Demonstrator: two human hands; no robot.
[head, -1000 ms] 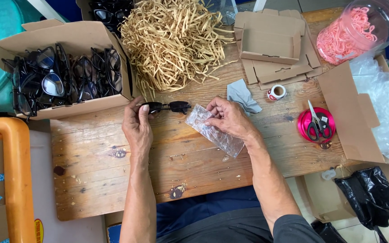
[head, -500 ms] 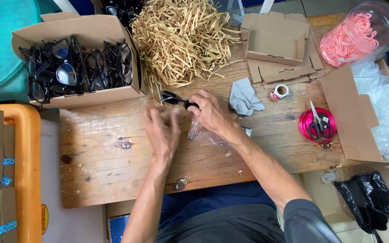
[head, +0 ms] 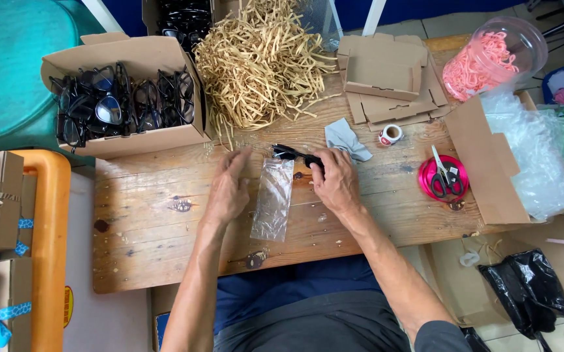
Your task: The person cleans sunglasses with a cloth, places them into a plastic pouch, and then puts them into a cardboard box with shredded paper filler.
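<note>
Right hand (head: 335, 184) had its grip closed on black sunglasses (head: 296, 155) at the mouth of a clear plastic sleeve (head: 273, 199) lying flat on the wooden counter (head: 164, 228). Left hand (head: 228, 189) rested open, fingers beside the sleeve's top edge, holding nothing. Risk noted: mouth looked unopened, so the frame could snag the film or push the unpinned sleeve along the counter

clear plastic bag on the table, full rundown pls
The clear plastic bag is a thin, glossy, see-through sleeve, long and narrow, lying flat on the wooden table between the hands. Its far end meets the folded black glasses held by the right hand. The left hand lies just beside its left edge. It looks empty.
</note>
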